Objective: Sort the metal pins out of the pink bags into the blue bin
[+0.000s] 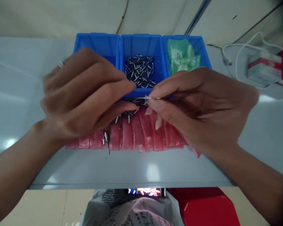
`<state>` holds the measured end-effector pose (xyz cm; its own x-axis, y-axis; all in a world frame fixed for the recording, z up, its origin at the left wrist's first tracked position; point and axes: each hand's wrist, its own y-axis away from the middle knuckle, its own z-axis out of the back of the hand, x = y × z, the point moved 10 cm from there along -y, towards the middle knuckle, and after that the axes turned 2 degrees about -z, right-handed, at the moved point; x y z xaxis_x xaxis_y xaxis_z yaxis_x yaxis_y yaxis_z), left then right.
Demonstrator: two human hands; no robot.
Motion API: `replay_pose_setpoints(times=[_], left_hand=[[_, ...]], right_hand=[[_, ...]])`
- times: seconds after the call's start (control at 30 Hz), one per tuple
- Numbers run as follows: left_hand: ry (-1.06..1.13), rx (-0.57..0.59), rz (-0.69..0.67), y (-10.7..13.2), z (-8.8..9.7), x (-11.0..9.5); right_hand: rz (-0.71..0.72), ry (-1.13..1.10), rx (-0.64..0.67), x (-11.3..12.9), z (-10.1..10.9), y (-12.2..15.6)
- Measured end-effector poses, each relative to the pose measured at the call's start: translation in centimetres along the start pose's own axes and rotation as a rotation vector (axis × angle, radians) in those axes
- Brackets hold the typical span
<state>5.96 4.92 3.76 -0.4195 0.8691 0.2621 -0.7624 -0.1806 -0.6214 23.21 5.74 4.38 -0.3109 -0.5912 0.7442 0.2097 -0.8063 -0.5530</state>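
Head view: right hand (207, 103) pinches a rivet (146, 98), left hand (85, 94) arches palm-down, grip apparently parted.

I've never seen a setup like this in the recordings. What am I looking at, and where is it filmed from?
No machine here: a person works bare-handed, filmed by one head-worn camera looking forward and down. The right hand pinches a thin, rivet-like metal pin between thumb and forefinger. The left hand is beside it, thumb and forefinger tips apart. On the table stand three blue bins: the middle one holds many similar pins, the right one green plastic packets, while the left one is partly hidden by the hand. Nearer the person lies a row of pink plastic bags, with loose pins on top.
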Motion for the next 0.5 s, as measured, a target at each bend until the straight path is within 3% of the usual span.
replay_pose_setpoints(times=[0.1, 0.2, 0.27, 0.37, 0.5], left_hand=[[0.013, 0.007, -0.012, 0.4, 0.1, -0.1], [0.048, 0.025, -0.05, 0.7, 0.5, 0.0], [0.085, 0.089, -0.006, 1.0, 0.4, 0.9], [0.173, 0.184, 0.126, 1.5, -0.3, 2.2], [0.187, 0.046, 0.482, 2.7, -0.1, 4.7]], right_hand=[[-0.108, -0.083, 0.025, -1.2, -0.4, 0.3], [-0.108, -0.064, 0.027, -1.7, -0.3, 0.4], [-0.109, -0.095, 0.006, -2.0, 0.0, 0.3], [-0.133, -0.192, 0.034, -2.3, -0.3, 0.3], [-0.123, -0.176, 0.038, -1.9, -0.4, 0.4]])
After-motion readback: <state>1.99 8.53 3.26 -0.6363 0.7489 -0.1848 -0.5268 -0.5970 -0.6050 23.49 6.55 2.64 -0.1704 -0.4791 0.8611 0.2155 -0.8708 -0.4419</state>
